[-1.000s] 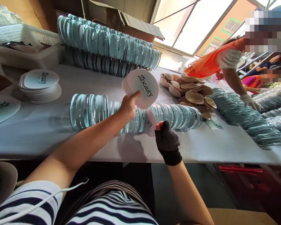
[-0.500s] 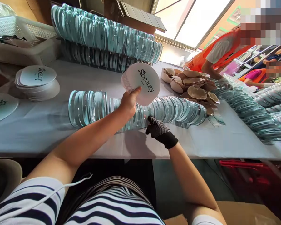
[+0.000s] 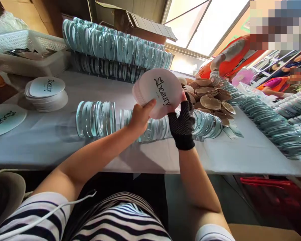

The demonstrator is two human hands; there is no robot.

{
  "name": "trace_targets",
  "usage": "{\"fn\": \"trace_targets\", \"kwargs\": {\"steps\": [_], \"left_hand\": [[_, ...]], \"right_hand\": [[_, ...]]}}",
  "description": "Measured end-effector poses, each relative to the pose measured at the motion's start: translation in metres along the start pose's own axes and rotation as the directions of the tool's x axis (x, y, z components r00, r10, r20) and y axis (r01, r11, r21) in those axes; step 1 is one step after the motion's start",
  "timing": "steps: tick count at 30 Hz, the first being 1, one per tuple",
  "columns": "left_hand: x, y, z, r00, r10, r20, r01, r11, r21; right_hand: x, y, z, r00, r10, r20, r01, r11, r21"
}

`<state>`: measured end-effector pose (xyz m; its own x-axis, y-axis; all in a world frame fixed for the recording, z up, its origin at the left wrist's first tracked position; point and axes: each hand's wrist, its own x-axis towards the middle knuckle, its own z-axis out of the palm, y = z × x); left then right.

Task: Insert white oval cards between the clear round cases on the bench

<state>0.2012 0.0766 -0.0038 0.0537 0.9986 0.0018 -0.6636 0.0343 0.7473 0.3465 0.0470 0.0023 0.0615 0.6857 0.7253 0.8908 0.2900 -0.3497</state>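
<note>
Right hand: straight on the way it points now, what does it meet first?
First is the stack of round printed cards, which the right hand touches. Past its edge, the pile of beige pads looks next, though depth is hard to judge.

Cards (image 3: 158, 87) are held above a front row of containers (image 3: 156, 130) on the desk (image 3: 215, 157); a card stack (image 3: 46, 95) is set left, a basket (image 3: 46, 63) behind it; stacked container rows (image 3: 116, 47) are ranged farther back, pads (image 3: 210, 101) piled at right.
</note>
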Motion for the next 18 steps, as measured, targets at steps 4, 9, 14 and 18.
{"fn": "trace_targets", "kwargs": {"steps": [4, 9, 14, 18], "left_hand": [[-0.007, 0.002, -0.004, 0.997, -0.071, 0.007, 0.071, 0.997, 0.006], [0.009, 0.020, -0.019, 1.000, -0.013, -0.011, 0.012, 0.998, -0.058], [0.039, 0.036, -0.042, 0.998, 0.007, -0.066, -0.016, 0.990, -0.138], [0.041, 0.034, -0.046, 0.999, -0.014, -0.053, 0.005, 0.985, -0.170]], "right_hand": [[-0.010, -0.022, 0.012, 0.995, 0.058, -0.078, -0.062, 0.997, -0.040], [-0.034, -0.025, -0.034, 0.907, 0.296, -0.301, -0.316, 0.949, -0.019], [-0.097, -0.051, -0.090, 0.930, 0.200, 0.308, -0.106, 0.949, -0.296], [-0.105, -0.069, -0.050, 0.849, 0.248, 0.466, -0.039, 0.909, -0.415]]}}
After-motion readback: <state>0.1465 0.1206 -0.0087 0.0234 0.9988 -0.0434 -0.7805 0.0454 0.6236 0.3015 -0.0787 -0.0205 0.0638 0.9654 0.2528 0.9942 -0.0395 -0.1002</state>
